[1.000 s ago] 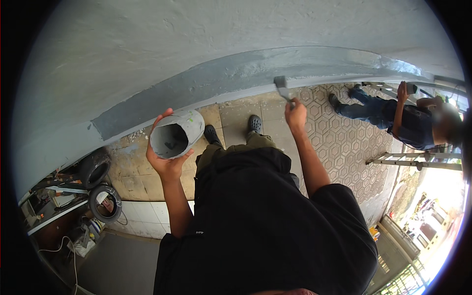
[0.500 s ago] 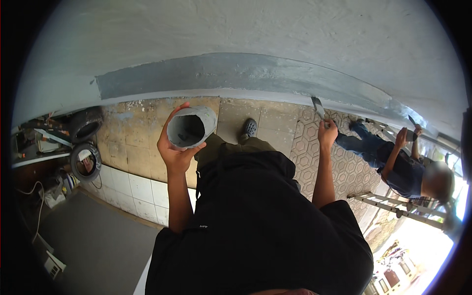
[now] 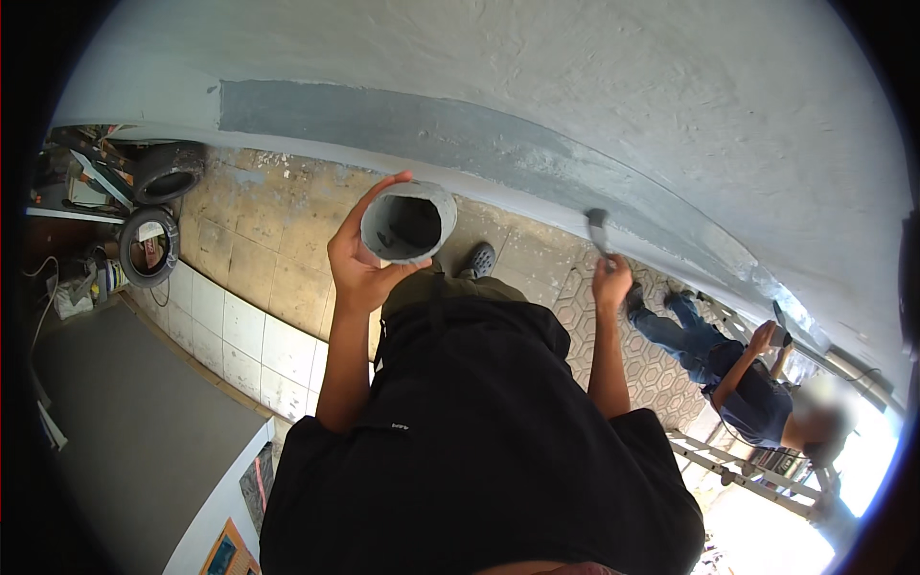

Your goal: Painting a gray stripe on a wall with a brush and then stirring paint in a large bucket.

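Note:
My left hand [image 3: 359, 273] is wrapped round a grey, round container [image 3: 372, 230] whose rim and sides are smeared with grey. Its dark mouth faces up, and the contents are hard to make out. My right hand [image 3: 611, 281] grips the handle of a paintbrush [image 3: 596, 222], its dark head blurred by motion and pointing at the wall. Along the lower wall [image 3: 537, 57] runs a darker grey coated band [image 3: 383, 115], patchy and lighter toward the right. The brush head appears just below this band; whether it touches the wall I cannot tell.
At the right another person [image 3: 752, 398] works at the same wall, holding a dark tool, beside a metal ladder [image 3: 747, 474]. Old tyres [image 3: 149, 247] and cluttered shelves [image 3: 81, 216] stand at the left. Below them lie a white tiled ledge [image 3: 225, 311] and a grey surface [image 3: 144, 412].
My view has turned, so the band now slants down to the right. The container appears further right, and my right hand with the brush lower and slightly left. Both grips are kept.

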Demonstrator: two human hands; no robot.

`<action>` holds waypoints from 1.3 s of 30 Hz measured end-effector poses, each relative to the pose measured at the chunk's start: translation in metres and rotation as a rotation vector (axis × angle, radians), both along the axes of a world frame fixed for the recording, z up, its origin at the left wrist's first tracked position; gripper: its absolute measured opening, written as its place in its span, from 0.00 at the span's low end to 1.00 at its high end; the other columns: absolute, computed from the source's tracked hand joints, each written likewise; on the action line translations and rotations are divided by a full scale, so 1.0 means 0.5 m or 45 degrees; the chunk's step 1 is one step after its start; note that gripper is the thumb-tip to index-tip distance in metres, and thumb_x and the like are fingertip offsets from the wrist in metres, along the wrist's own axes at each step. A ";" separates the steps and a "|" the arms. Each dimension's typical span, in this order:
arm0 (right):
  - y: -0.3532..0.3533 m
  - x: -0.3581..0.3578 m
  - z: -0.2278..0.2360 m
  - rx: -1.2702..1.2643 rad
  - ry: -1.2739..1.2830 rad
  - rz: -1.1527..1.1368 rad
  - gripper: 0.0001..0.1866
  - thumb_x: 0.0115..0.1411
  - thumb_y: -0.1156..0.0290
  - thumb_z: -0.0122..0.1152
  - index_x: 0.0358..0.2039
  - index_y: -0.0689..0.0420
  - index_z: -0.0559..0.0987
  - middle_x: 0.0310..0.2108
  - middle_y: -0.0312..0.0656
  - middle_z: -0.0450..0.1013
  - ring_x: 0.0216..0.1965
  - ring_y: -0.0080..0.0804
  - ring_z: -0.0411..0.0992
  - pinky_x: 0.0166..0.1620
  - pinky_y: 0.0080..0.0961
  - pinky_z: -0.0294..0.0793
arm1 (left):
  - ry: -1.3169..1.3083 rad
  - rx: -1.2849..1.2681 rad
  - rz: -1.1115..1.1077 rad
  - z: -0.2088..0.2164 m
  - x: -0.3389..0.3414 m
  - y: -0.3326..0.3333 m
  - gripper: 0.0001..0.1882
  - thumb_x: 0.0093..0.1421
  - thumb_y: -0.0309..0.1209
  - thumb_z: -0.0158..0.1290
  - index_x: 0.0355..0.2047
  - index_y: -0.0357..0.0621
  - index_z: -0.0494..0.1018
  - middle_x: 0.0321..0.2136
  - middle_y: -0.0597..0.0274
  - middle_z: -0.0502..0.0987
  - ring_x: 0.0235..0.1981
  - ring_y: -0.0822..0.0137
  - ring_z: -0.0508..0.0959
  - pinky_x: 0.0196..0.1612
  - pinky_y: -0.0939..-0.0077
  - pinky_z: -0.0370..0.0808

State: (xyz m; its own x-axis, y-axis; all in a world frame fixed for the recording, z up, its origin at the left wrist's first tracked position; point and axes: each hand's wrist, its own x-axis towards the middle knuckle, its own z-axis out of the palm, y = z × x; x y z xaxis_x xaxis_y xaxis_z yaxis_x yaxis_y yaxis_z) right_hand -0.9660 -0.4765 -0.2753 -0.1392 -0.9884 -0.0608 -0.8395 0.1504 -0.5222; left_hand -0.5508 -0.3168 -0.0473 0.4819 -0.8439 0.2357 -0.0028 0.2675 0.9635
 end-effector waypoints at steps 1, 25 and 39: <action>0.005 0.023 0.017 -0.029 -0.048 0.195 0.13 0.56 0.66 0.72 0.40 0.58 0.87 0.30 0.62 0.80 0.35 0.59 0.82 0.42 0.44 0.79 | -0.007 -0.003 0.010 -0.001 0.000 0.004 0.48 0.43 0.20 0.76 0.66 0.28 0.66 0.65 0.43 0.72 0.64 0.56 0.74 0.67 0.58 0.71; -0.001 -0.007 -0.056 -0.113 -0.011 -0.003 0.13 0.59 0.67 0.70 0.41 0.61 0.85 0.30 0.63 0.80 0.34 0.63 0.80 0.39 0.49 0.78 | -0.045 -0.051 0.032 0.006 0.023 -0.009 0.50 0.43 0.20 0.76 0.66 0.27 0.65 0.65 0.40 0.71 0.64 0.55 0.75 0.66 0.58 0.73; -0.019 -0.042 -0.028 0.005 -0.009 -0.130 0.14 0.58 0.69 0.68 0.41 0.64 0.85 0.33 0.63 0.80 0.38 0.60 0.82 0.44 0.45 0.79 | -0.012 -0.039 0.005 -0.022 0.020 0.009 0.52 0.42 0.22 0.77 0.67 0.26 0.64 0.65 0.39 0.71 0.65 0.54 0.74 0.67 0.57 0.72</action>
State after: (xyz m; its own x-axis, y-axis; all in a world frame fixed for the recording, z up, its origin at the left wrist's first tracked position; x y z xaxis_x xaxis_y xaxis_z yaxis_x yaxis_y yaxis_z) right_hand -0.9872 -0.4862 -0.2890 -0.2387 -0.9688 -0.0662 -0.8158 0.2370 -0.5275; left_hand -0.5408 -0.3124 -0.0584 0.4826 -0.8344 0.2662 -0.0131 0.2971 0.9548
